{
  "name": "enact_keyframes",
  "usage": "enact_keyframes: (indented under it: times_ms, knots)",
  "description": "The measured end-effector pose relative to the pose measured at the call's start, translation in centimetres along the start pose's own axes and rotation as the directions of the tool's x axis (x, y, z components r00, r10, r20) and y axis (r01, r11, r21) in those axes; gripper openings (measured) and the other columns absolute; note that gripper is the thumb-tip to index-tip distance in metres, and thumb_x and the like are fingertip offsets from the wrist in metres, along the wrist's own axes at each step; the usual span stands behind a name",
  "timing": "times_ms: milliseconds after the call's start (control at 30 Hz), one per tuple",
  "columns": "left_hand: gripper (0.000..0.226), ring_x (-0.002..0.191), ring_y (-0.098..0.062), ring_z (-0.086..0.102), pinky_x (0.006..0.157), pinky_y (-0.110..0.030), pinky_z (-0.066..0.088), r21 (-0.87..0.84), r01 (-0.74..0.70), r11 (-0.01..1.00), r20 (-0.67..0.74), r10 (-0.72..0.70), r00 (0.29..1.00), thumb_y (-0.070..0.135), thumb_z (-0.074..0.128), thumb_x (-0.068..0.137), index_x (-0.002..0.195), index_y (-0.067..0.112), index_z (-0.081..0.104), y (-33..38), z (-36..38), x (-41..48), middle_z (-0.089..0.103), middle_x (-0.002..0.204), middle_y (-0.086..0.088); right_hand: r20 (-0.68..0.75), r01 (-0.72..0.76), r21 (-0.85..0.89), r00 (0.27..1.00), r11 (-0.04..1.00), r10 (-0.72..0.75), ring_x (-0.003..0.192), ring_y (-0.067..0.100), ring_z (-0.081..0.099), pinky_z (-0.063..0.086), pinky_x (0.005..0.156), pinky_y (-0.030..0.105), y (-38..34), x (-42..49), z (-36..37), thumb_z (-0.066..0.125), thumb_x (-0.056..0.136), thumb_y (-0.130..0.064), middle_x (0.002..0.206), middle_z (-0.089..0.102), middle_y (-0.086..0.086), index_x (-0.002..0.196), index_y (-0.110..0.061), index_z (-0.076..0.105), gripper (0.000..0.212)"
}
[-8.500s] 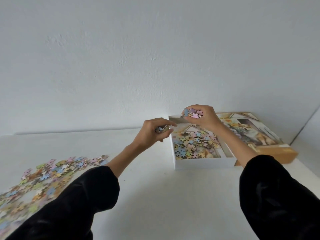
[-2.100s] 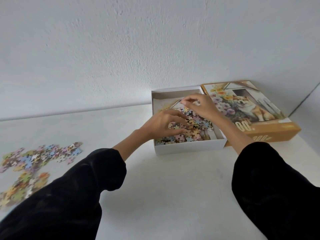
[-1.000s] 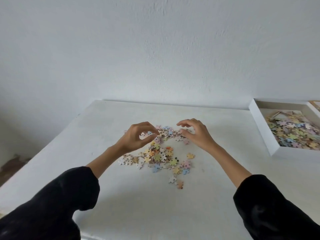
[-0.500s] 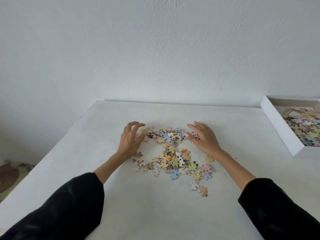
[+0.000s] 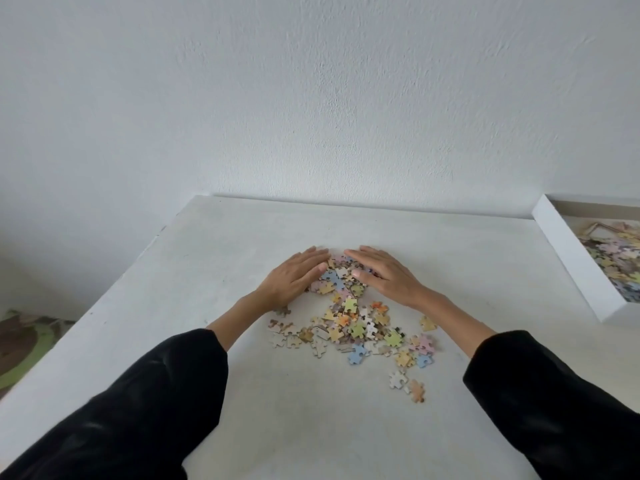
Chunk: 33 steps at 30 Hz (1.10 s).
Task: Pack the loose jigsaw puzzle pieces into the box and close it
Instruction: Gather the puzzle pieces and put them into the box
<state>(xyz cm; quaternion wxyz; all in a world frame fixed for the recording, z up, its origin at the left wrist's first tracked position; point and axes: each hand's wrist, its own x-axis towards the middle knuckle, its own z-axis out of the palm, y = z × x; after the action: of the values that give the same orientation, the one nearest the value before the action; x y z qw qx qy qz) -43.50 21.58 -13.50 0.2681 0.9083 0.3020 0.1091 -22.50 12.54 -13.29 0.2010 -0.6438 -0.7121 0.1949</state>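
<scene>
A scatter of pastel jigsaw pieces (image 5: 360,327) lies in the middle of the white table (image 5: 242,393). My left hand (image 5: 294,278) and my right hand (image 5: 384,277) lie flat on the table with straight fingers. They cup the far end of the scatter from both sides, fingertips almost meeting behind it. A small heap of pieces sits between the palms. The open white box (image 5: 571,261) with several pieces inside stands at the right edge of the view, partly cut off.
The table's left edge (image 5: 104,303) drops to a floor with a green and brown mat (image 5: 20,344). A plain white wall rises behind the table. Two stray pieces (image 5: 407,384) lie nearest me, apart from the scatter.
Both hands have flattened and slid inward along the far side of the scatter, bunching pieces between them. Earlier they were at the box, then the view swung left to the loose pieces.
</scene>
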Motion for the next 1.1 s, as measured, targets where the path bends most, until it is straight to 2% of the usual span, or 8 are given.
enact_keyframes:
  times_ms: [67, 233, 333, 467, 533, 733, 900, 1100]
  knots:
    - [0.063, 0.142, -0.011, 0.020, 0.115, -0.029, 0.013, 0.009, -0.003, 1.000, 0.027, 0.003, 1.000, 0.060, 0.019, 0.090, 0.143, 0.027, 0.028, 0.8, 0.1, -0.7, 0.028, 0.153, 0.002, 0.020, 0.019, -0.009, 1.000, 1.000, -0.019, 0.142, 0.014, 0.016, 0.012, 0.117, 0.039, -0.3, -0.7, 0.3, 0.031, 0.087, -0.056, 0.151, 0.029, -0.004, 0.142, -0.028, 0.030, 0.061]
    - [0.096, 0.135, -0.009, 0.025, 0.109, -0.028, 0.028, -0.079, -0.016, 0.997, 0.103, 0.024, 0.994, 0.086, 0.026, 0.068, 0.146, 0.031, 0.017, 1.6, -0.5, -3.2, 0.020, 0.154, 0.005, -0.023, -0.017, 0.084, 1.000, 0.996, 0.018, 0.143, 0.008, 0.003, -0.001, 0.114, 0.041, -1.3, -4.1, 0.0, 0.015, 0.063, -0.090, 0.151, 0.019, -0.014, 0.140, -0.038, 0.026, 0.094]
    - [0.106, 0.135, -0.005, 0.013, 0.113, -0.035, 0.019, -0.016, -0.015, 1.000, 0.111, 0.017, 0.994, 0.087, 0.038, 0.061, 0.147, 0.032, 0.007, 1.0, -1.1, -5.4, 0.011, 0.155, 0.006, 0.020, -0.067, 0.051, 0.998, 0.996, 0.066, 0.140, 0.002, -0.016, -0.010, 0.112, 0.041, -1.9, -8.1, -0.5, 0.019, 0.053, -0.095, 0.150, -0.002, -0.022, 0.139, -0.049, 0.010, 0.097]
    - [0.115, 0.137, -0.005, 0.003, 0.116, -0.035, 0.009, 0.114, -0.082, 0.990, 0.129, 0.067, 0.989, 0.088, 0.045, 0.055, 0.144, 0.038, -0.007, 0.7, -0.6, -8.2, 0.001, 0.153, 0.008, 0.152, -0.129, -0.162, 0.976, 0.978, 0.154, 0.132, 0.009, -0.040, -0.018, 0.112, 0.039, -2.4, -13.4, -0.2, 0.026, 0.045, -0.097, 0.147, -0.036, -0.010, 0.133, -0.051, -0.025, 0.112]
    - [0.116, 0.141, -0.004, -0.008, 0.117, -0.036, -0.002, 0.206, -0.129, 0.970, 0.106, 0.109, 0.988, 0.088, 0.043, 0.056, 0.143, 0.039, -0.014, 0.9, 0.0, -8.8, -0.003, 0.154, 0.006, 0.142, -0.128, -0.295, 0.974, 0.947, 0.176, 0.130, 0.015, -0.044, -0.020, 0.111, 0.039, -2.6, -14.7, 0.5, 0.024, 0.046, -0.097, 0.142, -0.045, -0.004, 0.129, -0.047, -0.035, 0.114]
    - [0.124, 0.144, -0.013, -0.012, 0.117, -0.040, -0.004, 0.244, -0.091, 0.966, 0.074, 0.075, 0.994, 0.091, 0.040, 0.052, 0.144, 0.031, -0.017, 2.1, 0.8, -6.9, -0.011, 0.155, 0.002, 0.047, -0.176, -0.305, 0.979, 0.936, 0.200, 0.131, 0.027, -0.040, -0.018, 0.110, 0.040, -3.4, -12.5, 1.4, 0.019, 0.049, -0.093, 0.141, -0.046, 0.005, 0.132, -0.037, -0.037, 0.115]
    - [0.132, 0.143, -0.015, -0.021, 0.116, -0.044, -0.011, 0.233, -0.046, 0.971, 0.095, 0.025, 0.995, 0.093, 0.040, 0.046, 0.145, 0.028, -0.019, 2.7, 1.1, -4.7, -0.018, 0.156, -0.003, 0.031, -0.152, -0.292, 0.985, 0.944, 0.168, 0.133, 0.028, -0.037, -0.017, 0.110, 0.043, -3.3, -9.7, 1.2, 0.039, 0.053, -0.087, 0.144, -0.042, 0.007, 0.134, -0.035, -0.035, 0.122]
    - [0.137, 0.144, -0.014, -0.013, 0.117, -0.043, -0.009, 0.191, -0.064, 0.980, 0.120, 0.042, 0.992, 0.094, 0.042, 0.041, 0.145, 0.027, -0.017, 3.0, 1.1, -3.5, -0.005, 0.157, 0.000, 0.070, -0.092, -0.250, 0.991, 0.964, 0.112, 0.136, 0.026, -0.032, -0.015, 0.110, 0.045, -2.8, -6.9, 0.7, 0.043, 0.043, -0.088, 0.149, -0.034, 0.004, 0.138, -0.035, -0.028, 0.130]
